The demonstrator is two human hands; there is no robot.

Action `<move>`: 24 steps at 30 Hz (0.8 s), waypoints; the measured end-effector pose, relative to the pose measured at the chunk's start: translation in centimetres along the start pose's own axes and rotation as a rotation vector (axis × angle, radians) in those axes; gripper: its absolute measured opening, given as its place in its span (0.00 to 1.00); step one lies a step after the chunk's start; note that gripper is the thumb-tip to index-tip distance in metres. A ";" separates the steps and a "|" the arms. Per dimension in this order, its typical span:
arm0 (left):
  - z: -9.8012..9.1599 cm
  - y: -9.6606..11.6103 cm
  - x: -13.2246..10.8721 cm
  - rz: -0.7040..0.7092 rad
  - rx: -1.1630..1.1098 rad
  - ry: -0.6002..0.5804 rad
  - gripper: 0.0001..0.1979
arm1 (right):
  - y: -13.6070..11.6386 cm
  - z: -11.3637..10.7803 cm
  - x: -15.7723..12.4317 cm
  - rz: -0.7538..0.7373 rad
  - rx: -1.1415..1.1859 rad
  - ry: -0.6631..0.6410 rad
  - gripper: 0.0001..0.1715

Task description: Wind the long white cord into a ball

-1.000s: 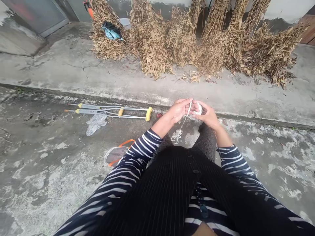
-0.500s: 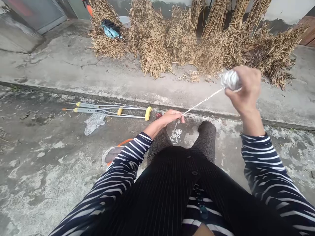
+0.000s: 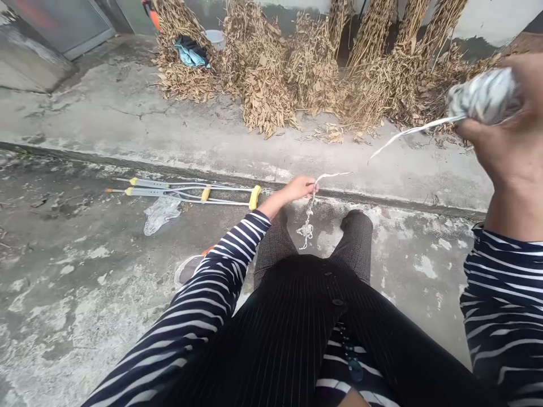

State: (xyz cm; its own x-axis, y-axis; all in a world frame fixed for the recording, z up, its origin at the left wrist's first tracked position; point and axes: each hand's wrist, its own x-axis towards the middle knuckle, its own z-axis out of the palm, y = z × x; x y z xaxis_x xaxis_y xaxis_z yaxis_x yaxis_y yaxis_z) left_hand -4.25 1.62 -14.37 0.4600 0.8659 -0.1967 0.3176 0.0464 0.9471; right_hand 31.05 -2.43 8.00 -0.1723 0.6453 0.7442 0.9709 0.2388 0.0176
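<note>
My right hand, raised at the right, is closed around a ball of white string. From the ball a strand trails left and thins to an end over the pavement. My left hand pinches another white piece of string, whose free end points right. A gap shows between the two ends. Below my left hand hangs a knotted tangle of the string, between my knees. The right hand and ball are partly blurred.
Two crutches with yellow pads lie at the left beside a clear plastic bag. Along the wall lean bundles of dry stalks, with a blue and black cloth on one. A low concrete step edge runs across.
My right hand has swung up and right with the ball. The string, taut and whole before, now shows two separate ends. My left hand has risen slightly, lifting the tangle.
</note>
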 end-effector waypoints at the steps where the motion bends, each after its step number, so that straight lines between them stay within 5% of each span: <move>1: -0.7 1.2 0.4 0.061 -0.089 -0.022 0.08 | -0.6 -0.1 -0.2 0.020 0.009 -0.020 0.40; 4: -2.7 3.4 1.4 0.215 -0.287 -0.087 0.10 | -1.8 0.2 -1.2 0.102 0.145 -0.116 0.39; 8: -2.7 1.9 1.9 0.009 -0.131 0.011 0.04 | -2.7 1.2 -2.6 0.168 0.269 -0.189 0.39; 12: 0.8 0.9 1.1 -0.064 -0.022 0.183 0.12 | -3.8 3.0 -4.0 0.153 0.406 -0.203 0.36; 18: 7.2 5.6 0.3 0.247 -0.269 0.041 0.19 | -7.0 6.9 -6.2 0.151 0.564 -0.149 0.36; 24: 8.8 7.3 -0.6 0.214 -0.394 0.056 0.09 | -9.0 8.0 -7.7 0.234 0.581 -0.069 0.35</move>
State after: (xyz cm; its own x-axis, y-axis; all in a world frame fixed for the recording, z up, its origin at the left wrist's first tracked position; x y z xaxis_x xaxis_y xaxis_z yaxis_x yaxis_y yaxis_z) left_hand 5.11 -2.89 -9.54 0.4319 0.9018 0.0176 -0.1245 0.0403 0.9914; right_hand 22.30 -3.77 -3.23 0.0049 0.7692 0.6390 0.7388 0.4278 -0.5207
